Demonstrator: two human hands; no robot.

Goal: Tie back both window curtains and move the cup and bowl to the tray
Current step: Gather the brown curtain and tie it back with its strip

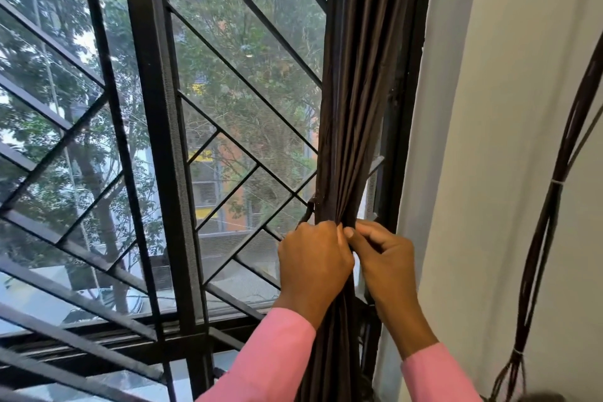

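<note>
a dark curtain (355, 108) hangs gathered into a narrow bunch at the window's right edge, beside a white wall (509, 140), with barred glass open to its left. the left hand (313, 258) is closed around the bunch; the right hand (385, 254) pinches its folds, knuckles nearly touching.

Pink long sleeves (270, 359), bare hands (315, 258).

No text, label, brand, number or sign can be read anywhere. Yellow patches on the orange building (225, 173), seen through the black metal window grille (156, 127), may be signs, but the mesh screen and blur leave any lettering on them illegible.
</note>
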